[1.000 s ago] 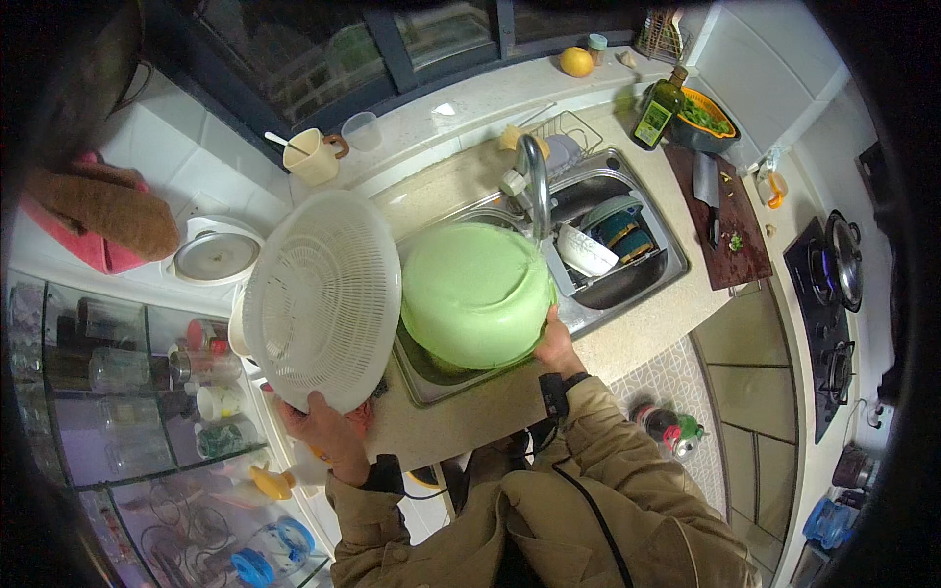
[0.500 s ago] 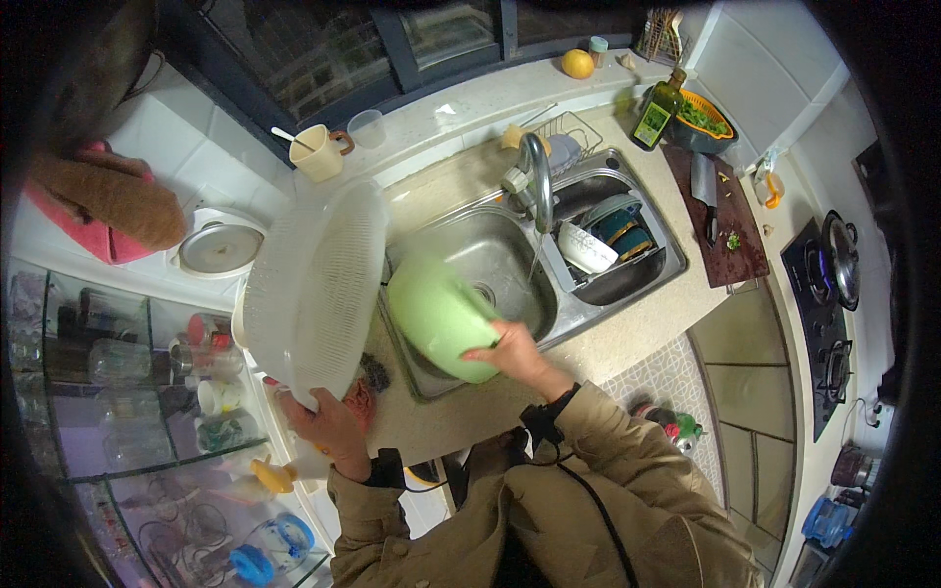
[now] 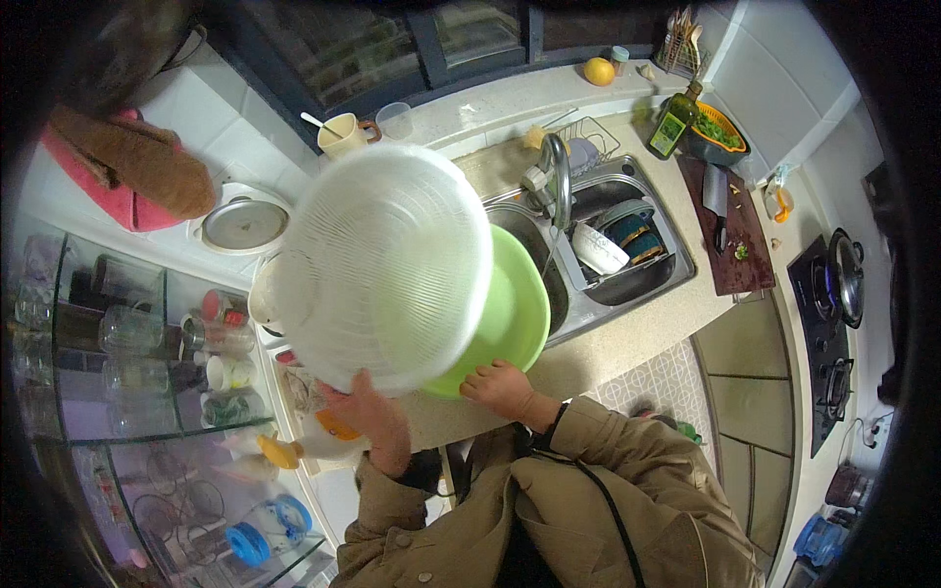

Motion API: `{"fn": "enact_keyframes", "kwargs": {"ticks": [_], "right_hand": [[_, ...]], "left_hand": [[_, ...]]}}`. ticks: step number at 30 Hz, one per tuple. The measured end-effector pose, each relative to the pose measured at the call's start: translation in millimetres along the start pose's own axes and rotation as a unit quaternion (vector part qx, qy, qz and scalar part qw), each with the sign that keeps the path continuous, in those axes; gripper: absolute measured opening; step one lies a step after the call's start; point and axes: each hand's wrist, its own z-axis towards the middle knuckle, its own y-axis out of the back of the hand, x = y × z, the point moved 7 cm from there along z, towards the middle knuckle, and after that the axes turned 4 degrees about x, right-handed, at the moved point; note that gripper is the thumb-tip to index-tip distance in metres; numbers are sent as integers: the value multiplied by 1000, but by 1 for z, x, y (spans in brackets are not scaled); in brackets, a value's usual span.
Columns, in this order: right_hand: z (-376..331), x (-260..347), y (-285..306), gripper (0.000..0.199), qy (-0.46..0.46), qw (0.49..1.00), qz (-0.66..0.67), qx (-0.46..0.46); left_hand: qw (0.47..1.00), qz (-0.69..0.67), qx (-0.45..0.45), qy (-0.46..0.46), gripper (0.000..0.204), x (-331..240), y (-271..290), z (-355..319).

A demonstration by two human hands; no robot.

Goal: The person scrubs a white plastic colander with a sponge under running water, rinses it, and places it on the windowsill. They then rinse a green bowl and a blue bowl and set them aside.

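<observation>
Hands raised over a kitchen counter [image 3: 627,338] hold two bowls above the left basin of a steel double sink [image 3: 642,284]. The left hand [image 3: 368,416] has its fingers closed on the lower rim of a white slotted colander [image 3: 382,265], which is tipped up so its open hollow faces the camera and its rim stands nearly upright. The right hand [image 3: 500,384] grips the lower edge of a green plastic bowl [image 3: 505,318], fingers curled over the rim; the bowl sits just behind and to the right of the colander, overlapped by it, its mouth turned the same way. Both are round, with no long axis to speak of. The colander blocks most of the left basin and the counter's left end from view. A curved tap [image 3: 557,176] rises at the sink's back edge, and the right basin is stacked with bowls and dishes [image 3: 618,245]. Along the back of the counter stand a cream mug [image 3: 341,135] with a spoon, a clear cup [image 3: 395,120] and an orange fruit [image 3: 599,71]. At the counter's right end a knife [image 3: 716,201] lies on a dark cutting board [image 3: 730,230], beside an oil bottle [image 3: 672,127] and an orange strainer of greens [image 3: 720,137]. Glass shelves [image 3: 118,382] with jars stand at the left.
</observation>
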Motion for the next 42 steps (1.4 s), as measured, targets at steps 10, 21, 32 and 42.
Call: {"fn": "enact_keyframes", "kwargs": {"ticks": [10, 21, 32, 42], "right_hand": [[-37, -15, 3, 20, -15, 988, -61, -143], [-40, 2, -1, 23, 69, 991, -57, -100], [-124, -190, 83, 16, -277, 903, 95, -314], [-20, -389, 54, 17, -398, 832, 305, -239]], "left_hand": [[871, 112, 209, 430, 32, 119, 45, -87], [938, 141, 169, 268, 45, 144, 33, -16], [957, 140, 124, 223, 61, 159, 65, -54], [895, 15, 137, 423, 36, 150, 74, -84]]}}
